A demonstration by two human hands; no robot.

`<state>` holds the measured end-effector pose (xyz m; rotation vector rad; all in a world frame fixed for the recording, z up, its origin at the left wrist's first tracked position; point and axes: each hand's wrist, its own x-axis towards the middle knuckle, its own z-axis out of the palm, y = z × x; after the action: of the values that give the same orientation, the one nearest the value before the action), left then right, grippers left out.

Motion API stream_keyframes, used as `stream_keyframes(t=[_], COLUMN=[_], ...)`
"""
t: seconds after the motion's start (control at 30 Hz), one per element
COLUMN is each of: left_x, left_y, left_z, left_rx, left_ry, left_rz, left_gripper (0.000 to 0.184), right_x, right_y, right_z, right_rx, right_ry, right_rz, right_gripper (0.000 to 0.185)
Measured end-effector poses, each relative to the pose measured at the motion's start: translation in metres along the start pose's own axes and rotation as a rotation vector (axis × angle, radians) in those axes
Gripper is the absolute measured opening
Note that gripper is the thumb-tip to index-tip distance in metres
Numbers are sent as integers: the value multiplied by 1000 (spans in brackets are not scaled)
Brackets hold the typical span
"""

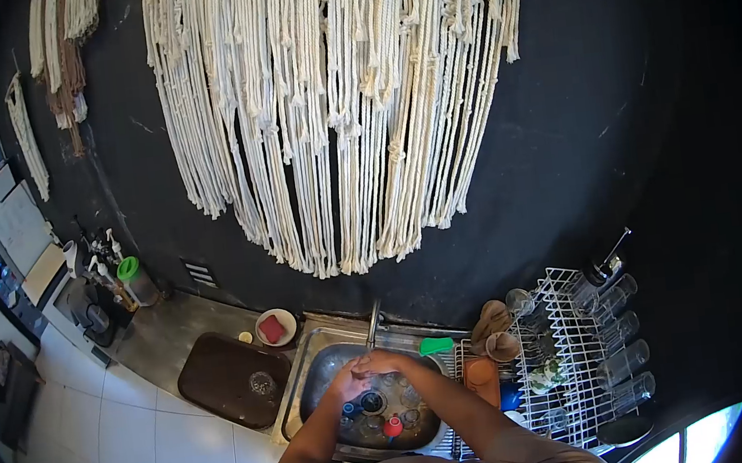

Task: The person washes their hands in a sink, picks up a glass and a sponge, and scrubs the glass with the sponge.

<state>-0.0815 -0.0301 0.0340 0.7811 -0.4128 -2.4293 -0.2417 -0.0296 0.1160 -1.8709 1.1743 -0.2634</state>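
Over the metal sink [314,378], near the faucet [374,323], the left hand [349,382] and the right hand [382,362] are together, touching; whether they grip something, I cannot tell. A red cup [393,426] is inside the sink.

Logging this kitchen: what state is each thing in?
Sink: holding dishware
Left hand, right hand: close together, over sink
Faucet: flow unclear
Brown tray: flat, glass on it
White bowl: holding red block
Container: green lid on
Drying rack: loaded
Cords: hanging down
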Motion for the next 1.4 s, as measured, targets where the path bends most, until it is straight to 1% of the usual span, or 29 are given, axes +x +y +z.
stream_keyframes(t=[0.1, 0.17, 0.2, 0.23, 0.27, 0.3, 0.37, 0.43, 0.5, 0.53, 0.57, 0.6, 0.63, 0.67, 0.7, 0.77, 0.83, 0.9, 0.93, 0.97, 1.0, 1.07, 1.1, 1.17, 1.2, 1.23, 1.3, 1.37, 1.4], left_x=[1, 27, 0, 0, 6, 14, 21, 18, 3, 15, 27, 40, 30, 4, -11, -6, 15, 15, 0, -10, -9, 0, 4, 8, 13, 22, 41, 55, 44], left_y=[4, -7, -2, 2, 4, 1, -1, 6, 25, 32, 32, 21, 23, 30, 35, 33, 29, 24, 30, 33, 31, 30, 28, 24, 22, 16, 2, -15, -14], left_z=[-22, -49, -3, -11, -23, -36, -45, -31, -15, -39, -61, -72, -59, -33, -18, -33, -75, -77, -55, -39, -42, -54, -56, -58, -57, -67, -99, -116, -96], left_rx=[56, -159, -31, -11, -88, -173, -52, 42, 165, -25, -225, -417, -414, -74, 255, 351, -202, -110, 4, 113, 108, -209, -214, 3, -48, -54, -48, -168, -41], left_ry=[47, -325, -32, -33, -206, -375, -284, -1, -32, -380, -722, -946, -941, -441, 49, 20, -646, -480, -343, -208, -208, -556, -558, -380, -405, -406, -353, -457, -322], left_rz=[-249, -283, -94, -120, -244, -366, -459, -320, -203, -457, -709, -862, -874, -641, -381, -301, -677, -621, -506, -388, -389, -648, -648, -430, -414, -408, -562, -677, -494], left_gripper=[44, 48, 51, 51, 51, 52, 50, 49, 47, 46, 46, 45, 45, 46, 47, 49, 50, 52, 51, 51, 51, 47, 47, 47, 49, 49, 46, 44, 43], right_x=[0, 4, 0, -4, 3, -1, -6, 0, 3, -6, -2, 4, 10, 9, 9, 11, 16, 20, 15, 13, 11, 8, 5, -11, -2, -5, -10, -7, -13], right_y=[-14, -10, -1, 10, 39, 34, 16, 18, 30, 12, 8, 10, 13, 18, 18, 19, 32, 48, 39, 37, 36, 37, 25, -22, 15, 9, -5, 22, 30], right_z=[3, 6, 15, 26, 41, 41, 35, 53, 63, 64, 64, 69, 74, 76, 77, 75, 90, 102, 93, 88, 86, 87, 83, 69, 88, 81, 68, 87, 89], right_rx=[-232, -383, -162, 55, 583, 594, -99, -146, 254, 386, 388, 66, -251, 17, 27, 201, 145, -3, 332, 332, 158, -265, -267, 106, 313, 309, -366, -295, 44], right_ry=[-30, -76, 58, 190, 190, 205, 180, 256, 392, 512, 523, 469, 405, 351, 359, 305, 359, 459, 347, 344, 337, 347, 343, 451, 533, 526, 297, 349, 371], right_rz=[119, 119, 174, 228, 202, 211, 25, 47, 258, 88, 91, 165, 237, 101, 107, 280, 201, 41, 132, 137, 181, 249, 251, 271, 227, 227, 336, 386, 254], right_gripper=[29, 34, 33, 32, 26, 26, 28, 34, 26, 26, 26, 26, 26, 28, 28, 24, 23, 23, 24, 24, 25, 28, 28, 25, 26, 26, 27, 32, 31])
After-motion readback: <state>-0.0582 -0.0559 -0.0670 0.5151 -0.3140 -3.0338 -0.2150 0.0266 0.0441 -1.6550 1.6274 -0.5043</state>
